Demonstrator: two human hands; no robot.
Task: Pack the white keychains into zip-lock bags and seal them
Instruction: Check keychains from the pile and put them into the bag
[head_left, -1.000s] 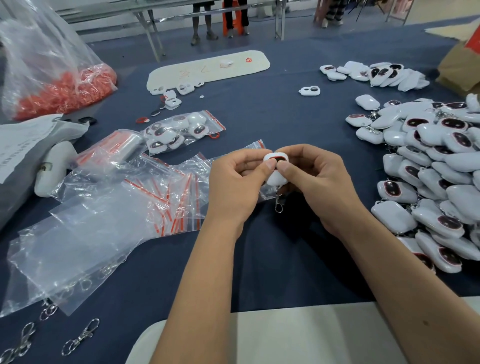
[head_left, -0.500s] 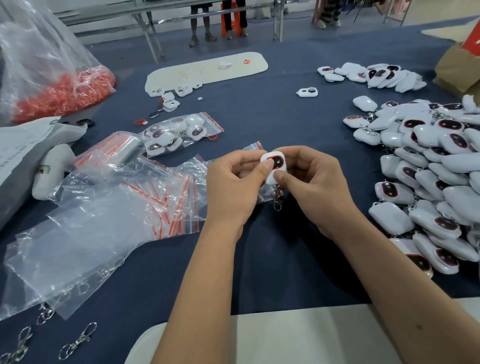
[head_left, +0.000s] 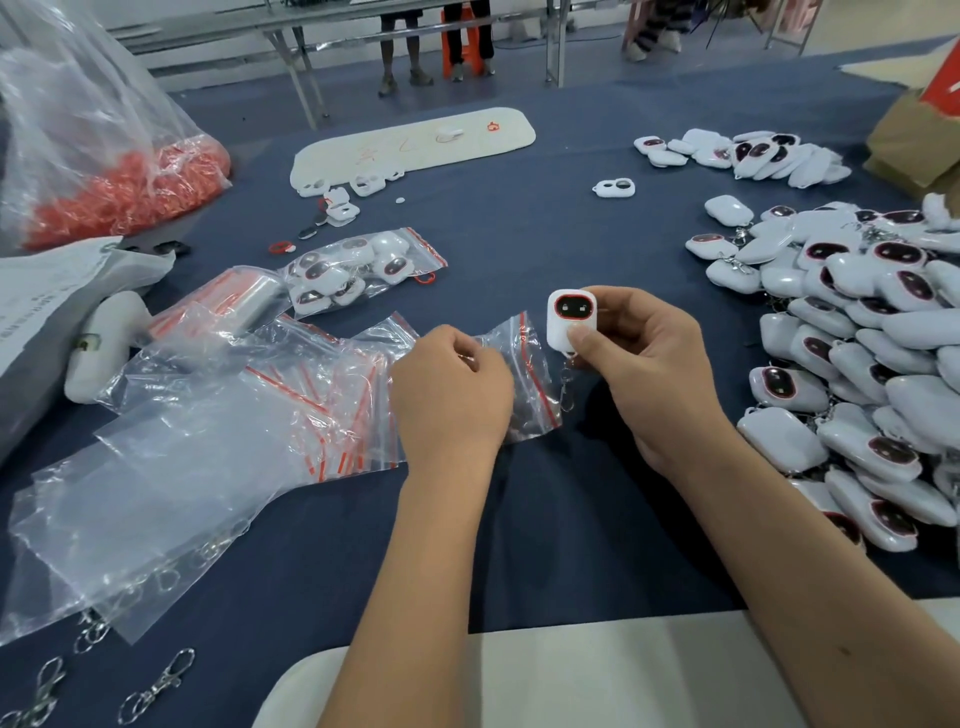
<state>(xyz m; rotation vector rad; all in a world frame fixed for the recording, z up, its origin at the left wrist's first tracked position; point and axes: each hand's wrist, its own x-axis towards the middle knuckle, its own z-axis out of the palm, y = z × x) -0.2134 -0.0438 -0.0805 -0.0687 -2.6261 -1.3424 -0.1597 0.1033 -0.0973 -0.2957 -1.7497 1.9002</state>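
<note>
My right hand (head_left: 649, 364) pinches a white keychain (head_left: 571, 319) with a red-rimmed dark face, held upright above the table; its metal clasp (head_left: 566, 387) dangles below. My left hand (head_left: 449, 395) has its fingers curled on a small clear zip-lock bag (head_left: 527, 379) with a red seal strip, lying just left of the keychain. A filled zip-lock bag (head_left: 358, 270) of keychains lies farther back. Several loose empty bags (head_left: 270, 395) spread to the left.
A big heap of white keychains (head_left: 862, 332) fills the right side, and a smaller group (head_left: 743, 153) lies at the back right. A large bag of red rings (head_left: 114, 192) stands at back left. Metal clasps (head_left: 156, 686) lie near the front left edge. A white tray (head_left: 415, 140) sits at the back.
My left hand has let go of the keychain and dropped onto the small zip-lock bag. My right hand has turned the keychain upright, face toward me.
</note>
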